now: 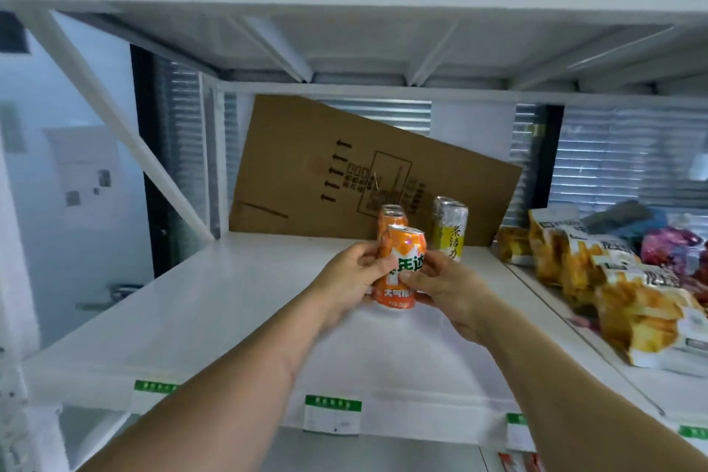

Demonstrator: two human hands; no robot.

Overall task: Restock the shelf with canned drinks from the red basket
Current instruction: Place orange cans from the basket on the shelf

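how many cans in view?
3. One orange can held in both hands over the shelf; a second orange can right behind it; a yellow can standing by the cardboard. More may be hidden.

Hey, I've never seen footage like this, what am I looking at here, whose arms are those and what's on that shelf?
This is one picture from a camera worn on a person's head, looking forward and down, so the arms are the wearer's own. No robot is involved. The left hand and right hand together grip an orange can over a white shelf. Behind it stand another orange can and a yellow can, with a cardboard sheet leaning at the back. Snack bags lie to the right.
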